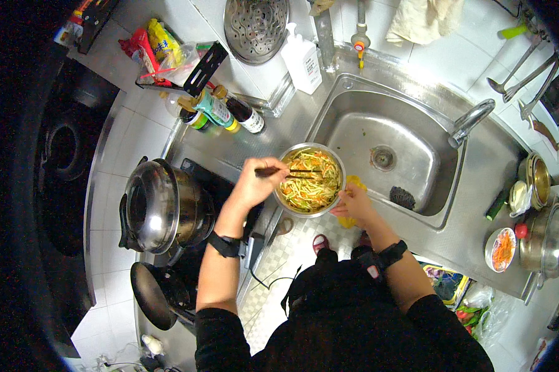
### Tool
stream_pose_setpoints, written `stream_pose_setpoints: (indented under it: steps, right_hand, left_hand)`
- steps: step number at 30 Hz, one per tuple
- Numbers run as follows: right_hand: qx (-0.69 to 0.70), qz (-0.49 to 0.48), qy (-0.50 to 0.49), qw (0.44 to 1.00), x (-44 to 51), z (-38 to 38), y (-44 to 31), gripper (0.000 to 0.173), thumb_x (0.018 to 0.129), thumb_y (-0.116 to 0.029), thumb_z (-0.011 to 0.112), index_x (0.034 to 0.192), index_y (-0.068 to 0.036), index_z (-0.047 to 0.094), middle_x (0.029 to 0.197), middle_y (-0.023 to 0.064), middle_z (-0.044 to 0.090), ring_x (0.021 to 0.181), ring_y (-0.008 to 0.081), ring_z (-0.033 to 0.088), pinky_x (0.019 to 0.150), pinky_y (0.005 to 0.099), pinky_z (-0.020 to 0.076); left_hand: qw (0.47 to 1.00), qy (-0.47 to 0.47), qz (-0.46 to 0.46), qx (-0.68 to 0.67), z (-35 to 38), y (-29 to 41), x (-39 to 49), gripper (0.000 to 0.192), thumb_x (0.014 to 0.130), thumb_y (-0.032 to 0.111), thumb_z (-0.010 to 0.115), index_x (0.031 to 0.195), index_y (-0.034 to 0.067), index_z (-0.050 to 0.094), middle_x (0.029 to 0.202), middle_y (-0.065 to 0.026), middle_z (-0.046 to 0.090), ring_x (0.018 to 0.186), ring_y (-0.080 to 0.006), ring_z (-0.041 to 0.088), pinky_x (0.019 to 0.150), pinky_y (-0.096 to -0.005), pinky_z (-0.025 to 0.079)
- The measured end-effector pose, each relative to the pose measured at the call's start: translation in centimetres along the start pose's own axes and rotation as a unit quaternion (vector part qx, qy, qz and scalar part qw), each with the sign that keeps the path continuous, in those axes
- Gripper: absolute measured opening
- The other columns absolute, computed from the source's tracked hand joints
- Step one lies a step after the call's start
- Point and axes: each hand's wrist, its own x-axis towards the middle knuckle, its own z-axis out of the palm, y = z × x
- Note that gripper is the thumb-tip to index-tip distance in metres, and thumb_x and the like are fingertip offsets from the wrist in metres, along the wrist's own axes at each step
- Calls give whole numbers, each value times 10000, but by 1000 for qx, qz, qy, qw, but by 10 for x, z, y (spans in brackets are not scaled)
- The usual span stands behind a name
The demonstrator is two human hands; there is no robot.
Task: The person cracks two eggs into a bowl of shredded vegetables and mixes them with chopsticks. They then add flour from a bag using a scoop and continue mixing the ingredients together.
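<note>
My left hand (pixel 261 180) holds a pair of dark chopsticks (pixel 307 171), their tips in a round metal bowl (pixel 286 207). Shredded vegetables (pixel 311 186), pale green and orange, fill much of the bowl. At the bowl's right side, my right hand (pixel 356 204) grips its rim, with the fingers partly hidden beneath. Something yellow (pixel 356 181), perhaps a cloth, shows behind that hand. The bowl is held near the front edge of the steel counter, just left of the sink.
A steel sink (pixel 354 125) with a faucet (pixel 475 121) lies at the right. Sauce bottles (pixel 240 111) stand behind the bowl. On the left are a lidded pot (pixel 156 204) and a frying pan (pixel 151 295). Shredded carrot fills a white bowl (pixel 491 249) at the far right.
</note>
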Motion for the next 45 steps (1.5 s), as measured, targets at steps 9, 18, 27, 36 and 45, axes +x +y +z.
stream_pose_setpoints:
  steps: [9, 18, 27, 36, 45]
  right_hand:
    - [-19, -48, 37, 998, -2, -4, 4, 193, 986, -107, 464, 1123, 27, 485, 907, 191, 645, 723, 302, 708, 614, 376, 625]
    - [-14, -47, 80, 996, -4, 10, 6, 157, 972, -79, 495, 1091, 23, 486, 868, 202, 644, 641, 283, 698, 556, 377, 629]
    - [14, -16, 15, 1000, -5, 10, 7, 155, 992, -104, 451, 1110, -9, 423, 872, 207, 636, 698, 337, 706, 576, 399, 628]
    - [57, 5, -33, 998, -6, 3, 9, 171, 1001, -162, 459, 1097, -22, 446, 845, 184, 628, 735, 324, 709, 613, 410, 620]
    - [33, -42, 61, 997, -10, 12, 16, 204, 981, -134, 493, 1134, -2, 465, 903, 195, 641, 701, 302, 709, 597, 367, 616]
  left_hand:
    - [998, 13, -52, 12, -43, -1, 54, 52, 828, 23, 694, 807, -23, 681, 726, -49, 663, 646, -115, 629, 635, -254, 510]
    - [958, 82, -179, -210, 14, -39, -40, 89, 863, -40, 597, 774, -44, 602, 748, -124, 641, 654, -233, 692, 572, -297, 604]
    - [936, 191, -125, -267, 25, -23, -36, 61, 890, -9, 605, 849, -54, 612, 818, -152, 673, 671, -222, 691, 624, -287, 600]
    - [974, -87, 174, 117, 47, 39, -38, 34, 809, -33, 618, 818, -3, 630, 725, -88, 640, 708, -135, 637, 646, -293, 496]
    - [987, 147, 22, -53, 29, -28, 1, 141, 889, -45, 537, 755, -9, 566, 704, -60, 630, 625, -126, 642, 576, -245, 508]
